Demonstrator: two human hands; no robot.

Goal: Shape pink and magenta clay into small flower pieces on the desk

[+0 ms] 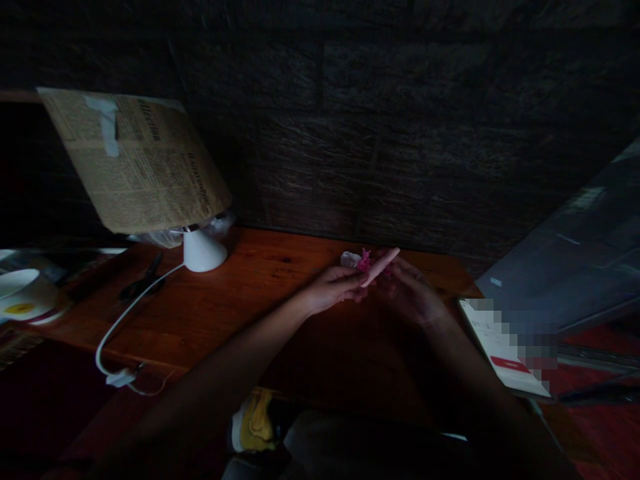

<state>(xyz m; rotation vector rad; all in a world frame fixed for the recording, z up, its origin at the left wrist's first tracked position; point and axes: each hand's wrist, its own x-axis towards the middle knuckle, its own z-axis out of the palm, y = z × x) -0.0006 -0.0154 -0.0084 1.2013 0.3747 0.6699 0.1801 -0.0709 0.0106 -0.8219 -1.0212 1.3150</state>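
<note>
Both my hands meet over the far part of a reddish wooden table (240, 300). My left hand (333, 290) is closed, its fingers curled around the lower end of a pale pink stick-like piece (383, 265) that points up and to the right. My right hand (413, 293) is cupped just right of it, fingers bent towards the piece; whether it touches is too dark to tell. A small magenta bit (364, 261) and a pale crumpled bit (348, 259) sit right by my left fingertips.
A white lamp base (201, 250) stands at the back left, its shade wrapped in newspaper (135, 163); its white cable (123, 320) runs to the front edge. Black scissors (143, 280) lie left of it. White plates (23, 293) sit far left. A booklet (500, 347) lies right. Dark brick wall behind.
</note>
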